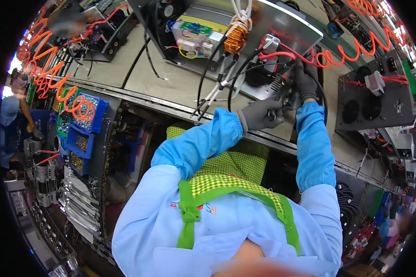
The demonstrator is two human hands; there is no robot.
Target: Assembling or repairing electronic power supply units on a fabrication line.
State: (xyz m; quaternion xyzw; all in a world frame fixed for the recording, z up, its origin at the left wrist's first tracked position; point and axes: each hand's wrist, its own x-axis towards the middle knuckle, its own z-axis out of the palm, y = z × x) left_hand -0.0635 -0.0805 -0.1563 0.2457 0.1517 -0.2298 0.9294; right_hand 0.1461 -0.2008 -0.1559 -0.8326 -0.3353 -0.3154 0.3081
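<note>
Metal chassis (pixel 287 24) lies on the surface (pixel 145 85) with its long axis running from ten to four o'clock, its four-o'clock end nearest our hands. Our left grip (pixel 263 115) has curled fingers, but we cannot tell whether they clamp anything; from it, that end sits at about one o'clock. Our right grip (pixel 306 81) is the nearer, right beside that end (its fingertips are hidden, so together or apart we cannot tell). From there, the red cable (pixel 282 54) sits toward ten, the copper coil (pixel 235 38) farther that way.
</note>
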